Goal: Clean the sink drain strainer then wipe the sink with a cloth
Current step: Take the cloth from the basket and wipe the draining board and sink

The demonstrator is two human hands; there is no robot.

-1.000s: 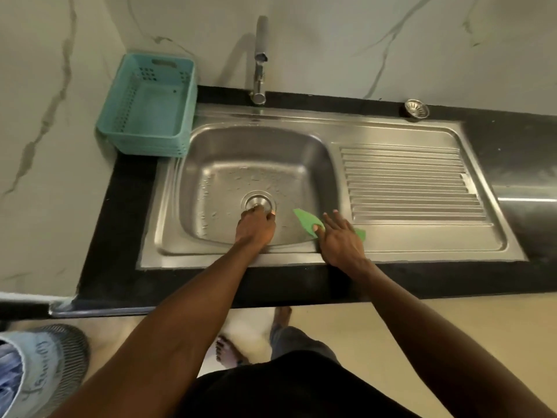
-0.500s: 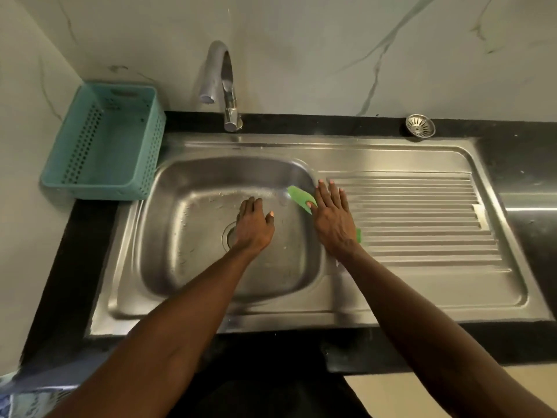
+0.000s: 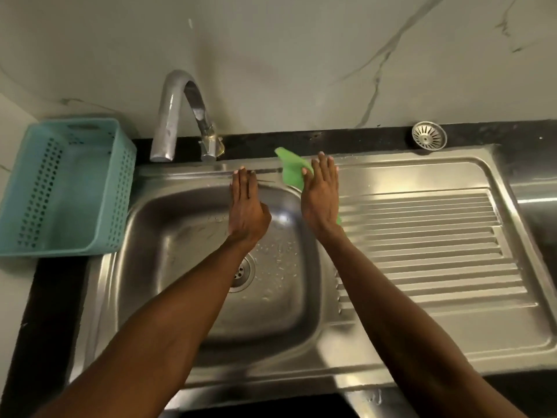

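Both our hands have travelled from the sink's bowl, near the drain, up to the sink's point(image 3: 391, 351) back rim, just in front of the tap point(image 3: 180, 116). Our right hand point(image 3: 321, 194) now presses the green cloth point(image 3: 291, 171) flat under straight fingers, to the right of the tap, with no pinch at all. Our left hand point(image 3: 247, 206) lies beside it with its fingers straight and together, tips on the rim, holding nothing. We judge the strainer part done (one strainer point(image 3: 429, 135) sits on the black bench point(image 3: 527, 137) further right of the tap, another in the drain point(image 3: 241, 271) well in front of it). Wiping has reached the rear edge; droplets on the bowl floor suggest more passes remain.
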